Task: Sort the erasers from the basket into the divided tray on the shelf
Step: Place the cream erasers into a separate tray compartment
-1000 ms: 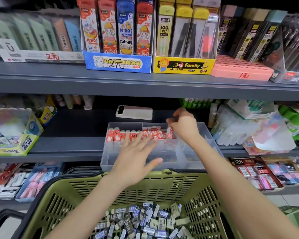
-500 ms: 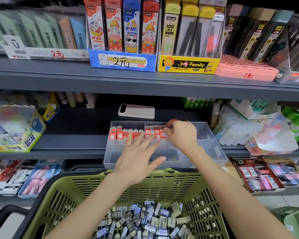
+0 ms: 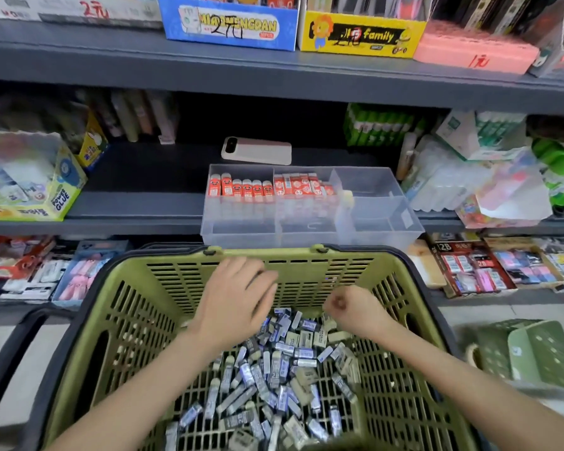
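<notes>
A green basket [image 3: 391,265] sits in front of me with a pile of several grey and blue-sleeved erasers [image 3: 274,369] on its bottom. Above the far end of the pile, my left hand [image 3: 235,297] hovers with its fingers relaxed and spread, holding nothing. My right hand [image 3: 352,307] is beside it with fingers curled down toward the erasers; nothing shows in it. On the shelf behind stands the clear divided tray [image 3: 306,237]. Rows of red erasers [image 3: 241,190] fill its back left compartments; the right compartments look bare.
A white phone [image 3: 256,151] lies on the shelf behind the tray. A glue box [image 3: 30,193] stands at the left, plastic-wrapped packs [image 3: 453,180] at the right. Boxes of stationery [image 3: 469,268] line the lower shelf. Another green basket [image 3: 534,353] is at the right on the floor.
Both hands have drawn back from the tray and dropped into the basket. My right hand has left the tray's red erasers. The view has tilted down.
</notes>
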